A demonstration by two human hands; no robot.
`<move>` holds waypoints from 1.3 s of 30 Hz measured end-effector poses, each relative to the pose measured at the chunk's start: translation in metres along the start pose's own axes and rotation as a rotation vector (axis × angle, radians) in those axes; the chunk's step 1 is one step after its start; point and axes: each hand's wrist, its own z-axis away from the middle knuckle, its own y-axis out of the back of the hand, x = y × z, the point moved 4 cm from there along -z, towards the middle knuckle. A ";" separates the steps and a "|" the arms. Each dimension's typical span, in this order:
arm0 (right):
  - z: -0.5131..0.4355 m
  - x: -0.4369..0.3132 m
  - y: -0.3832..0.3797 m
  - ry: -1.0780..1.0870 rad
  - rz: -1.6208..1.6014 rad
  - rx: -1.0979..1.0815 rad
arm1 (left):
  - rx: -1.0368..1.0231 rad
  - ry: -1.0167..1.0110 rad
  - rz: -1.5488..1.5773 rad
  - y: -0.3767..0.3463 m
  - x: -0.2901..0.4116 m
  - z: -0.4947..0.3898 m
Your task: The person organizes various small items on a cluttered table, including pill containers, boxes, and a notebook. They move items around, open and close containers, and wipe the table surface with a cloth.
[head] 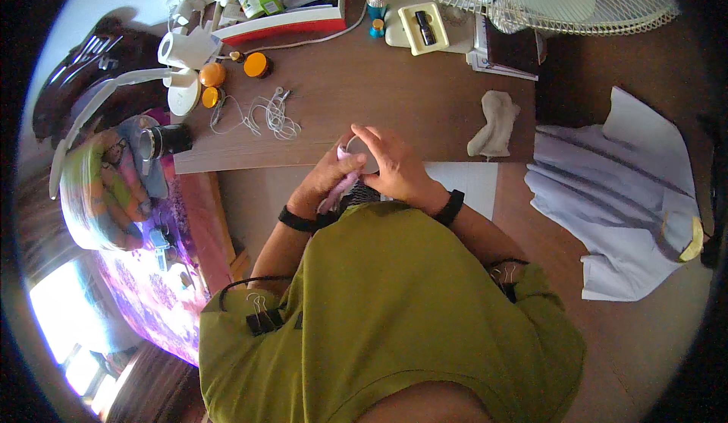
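Note:
At the front edge of the brown desk, both my hands are close together around a small round object, pale or clear, whose kind I cannot tell. My left hand grips a pink cloth that lies against the round object and hangs towards my lap. My right hand curves around the object's far and right sides, its fingers and thumb spread on it. Part of the object is hidden by the fingers.
White wired earphones and orange-lidded jars lie at the desk's left. A grey cloth lies at its right. Behind stand a filled box, small bottles and a fan. A white garment hangs or lies at right.

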 end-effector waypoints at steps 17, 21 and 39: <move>0.101 0.229 0.075 -0.936 0.799 0.734 | 0.642 0.268 0.357 0.087 -0.045 0.092; 0.025 0.210 0.033 -0.770 0.750 0.733 | 0.541 0.274 0.320 0.135 -0.029 0.100; -0.118 0.088 -0.086 -0.022 0.275 0.486 | 0.445 0.169 0.193 0.202 0.004 0.137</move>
